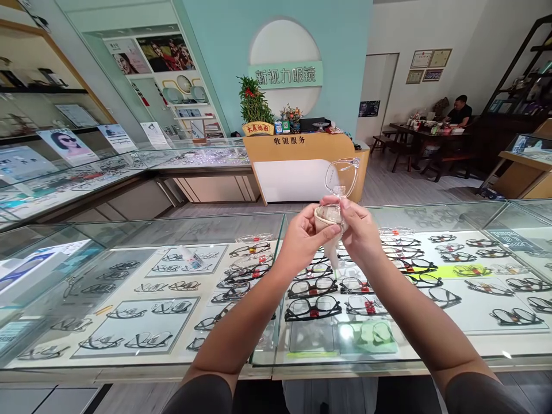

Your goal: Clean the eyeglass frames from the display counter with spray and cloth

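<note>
Above the glass counter I hold up a pair of clear-framed eyeglasses point(340, 179), turned on end so that one lens rises over my fingers. My left hand point(305, 234) is closed on a beige cloth point(331, 253), which wraps round the lower lens and hangs down below. My right hand point(361, 231) grips the eyeglasses near the bridge, thumb and fingers pinched beside the cloth. Part of the lower lens is hidden by the cloth and my fingers.
Rows of eyeglasses point(313, 309) lie inside the glass display counter point(276, 368) beneath my arms. Ahead stands a wooden cashier desk point(306, 148) with plants on it. More showcases run along the left. A person point(460, 112) sits at a dark table at the far right.
</note>
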### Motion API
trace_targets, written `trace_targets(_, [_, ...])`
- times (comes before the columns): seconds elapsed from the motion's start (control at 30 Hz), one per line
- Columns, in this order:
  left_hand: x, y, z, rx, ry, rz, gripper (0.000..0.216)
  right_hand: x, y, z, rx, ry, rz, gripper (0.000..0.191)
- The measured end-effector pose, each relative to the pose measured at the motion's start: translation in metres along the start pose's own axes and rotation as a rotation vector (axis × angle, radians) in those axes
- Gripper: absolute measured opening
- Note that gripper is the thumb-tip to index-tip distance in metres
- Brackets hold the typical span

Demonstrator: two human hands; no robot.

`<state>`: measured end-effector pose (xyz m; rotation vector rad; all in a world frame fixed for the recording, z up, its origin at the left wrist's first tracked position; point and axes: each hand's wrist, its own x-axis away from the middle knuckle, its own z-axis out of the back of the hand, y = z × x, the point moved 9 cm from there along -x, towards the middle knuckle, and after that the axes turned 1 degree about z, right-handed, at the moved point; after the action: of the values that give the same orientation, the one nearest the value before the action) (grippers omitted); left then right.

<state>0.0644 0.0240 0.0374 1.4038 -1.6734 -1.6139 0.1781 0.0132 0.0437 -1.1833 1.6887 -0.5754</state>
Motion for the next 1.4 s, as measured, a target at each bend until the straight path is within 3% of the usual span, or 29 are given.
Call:
trace_targets(0.3, [0.004,0.009,0.011,-0.031,0.181,-0.131,0.038,0.009,0.004,-0.014,0.179,-0.089,0.137,0.034])
trace_targets(0.43, [0.004,0.009,0.011,-0.055,0.141,-0.115,0.04,0.006,-0.004,-0.012,0.19,-0.105,0.153,0.031])
trace_targets(0.67, [0.002,0.017,0.001,-0.171,-0.113,-0.014,0.048,-0.003,-0.015,0.004,0.127,0.012,0.073,0.035])
trace_targets(0.87, [-0.001,0.042,0.025,-0.449,0.041,-0.155,0.045,-0.012,-0.032,0.021,0.113,0.066,0.092,0.031])
trace_targets(1.13, [0.004,0.066,0.049,-0.7,0.194,-0.38,0.059,-0.011,-0.031,0.012,0.161,-0.161,-0.086,0.033])
trace_targets(1.3, [0.015,0.09,0.037,-0.965,0.197,-0.627,0.039,-0.003,-0.031,0.002,0.347,-0.424,-0.179,0.037])
trace_targets(1.4, [0.022,0.097,0.017,-1.097,0.079,-0.78,0.077,0.004,-0.032,-0.001,0.429,-0.54,-0.21,0.039])
